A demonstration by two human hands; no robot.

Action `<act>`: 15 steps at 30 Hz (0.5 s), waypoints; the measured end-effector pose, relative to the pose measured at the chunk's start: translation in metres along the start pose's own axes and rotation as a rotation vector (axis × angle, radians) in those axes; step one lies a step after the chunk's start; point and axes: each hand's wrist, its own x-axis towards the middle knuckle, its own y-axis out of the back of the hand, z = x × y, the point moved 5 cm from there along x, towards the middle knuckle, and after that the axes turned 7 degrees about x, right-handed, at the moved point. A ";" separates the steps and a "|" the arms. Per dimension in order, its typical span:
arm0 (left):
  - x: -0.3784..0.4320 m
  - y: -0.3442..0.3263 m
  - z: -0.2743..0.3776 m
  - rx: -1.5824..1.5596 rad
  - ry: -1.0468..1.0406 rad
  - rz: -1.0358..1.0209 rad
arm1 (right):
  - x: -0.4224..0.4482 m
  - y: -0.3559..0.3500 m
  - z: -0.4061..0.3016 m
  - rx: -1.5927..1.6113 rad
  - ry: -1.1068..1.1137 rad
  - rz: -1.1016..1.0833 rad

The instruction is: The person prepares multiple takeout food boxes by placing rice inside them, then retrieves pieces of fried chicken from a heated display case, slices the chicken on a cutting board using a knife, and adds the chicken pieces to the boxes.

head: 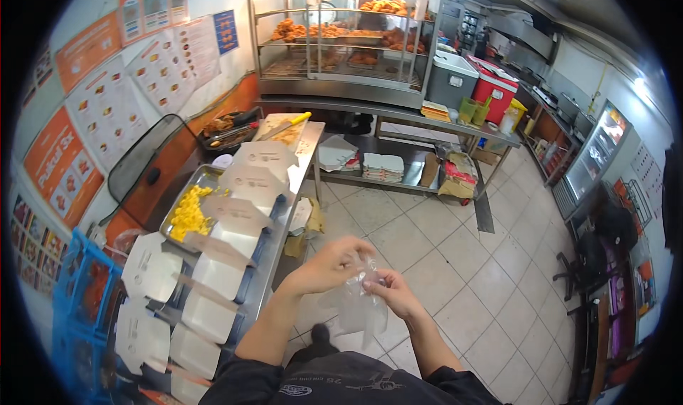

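In front of my body, over the tiled floor, a clear thin plastic bag [356, 311] hangs from my hands. My right hand [394, 292] pinches its upper edge between thumb and fingers. My left hand [339, 263] is at the bag's top, its fingers bent; whether they grip the plastic is hard to tell. To the left, open white card food boxes [213, 277] stand in rows along a steel table. Beside them a metal tray [166, 224] holds yellow food pieces [190, 211]. A yellow-handled knife [291, 123] lies on a cutting board [265, 121] at the table's far end.
A glass display cabinet [341, 87] with fried food stands ahead on a steel counter [341, 106]. Folded boxes [382, 166] lie on its lower shelf. Grey [452, 79] and red [493, 93] coolers sit at its right. Blue crates [80, 298] stand at left, an office chair [584, 261] at right.
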 end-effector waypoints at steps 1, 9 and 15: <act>0.008 0.008 -0.013 -0.279 0.064 0.184 | 0.013 0.013 -0.002 0.017 0.087 0.057; 0.113 0.057 -0.131 -0.480 0.113 0.293 | 0.124 0.085 -0.042 0.134 0.219 0.294; 0.199 0.103 -0.156 -0.423 0.084 0.196 | 0.191 0.111 -0.085 -0.131 0.216 0.212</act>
